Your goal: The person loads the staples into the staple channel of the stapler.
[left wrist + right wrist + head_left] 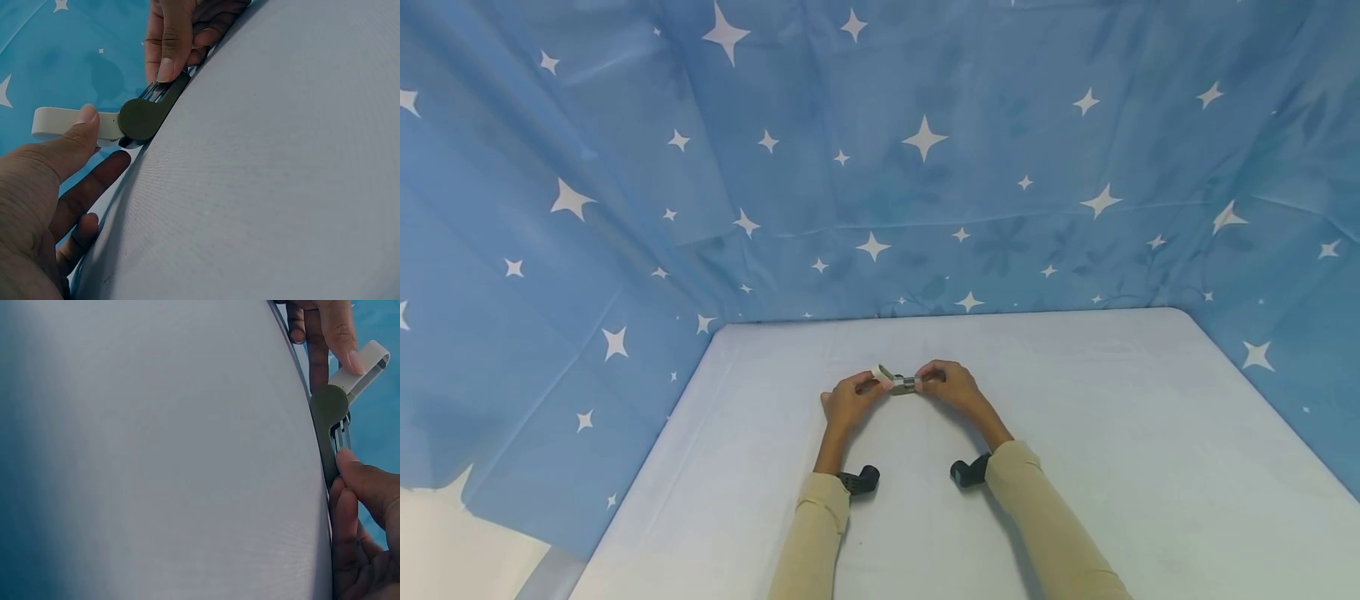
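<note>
Between the two hands is a small stapler (902, 388), with its white top arm (47, 122) swung away from the dark green base (139, 120). My left hand (848, 403) pinches the white arm, thumb on its side, as the left wrist view shows. From the other end, my right hand (957, 388) pinches the stapler at the metal rail (341, 435) and the tip of the base. In the right wrist view the hollow inside of the white arm shows. The right fingertips hide the far end of the rail.
A white-covered table (1120, 433) lies under both arms. Blue curtains with white stars (880, 167) hang behind it and along its sides. Each wrist wears a dark camera mount (861, 481), and the sleeves are beige.
</note>
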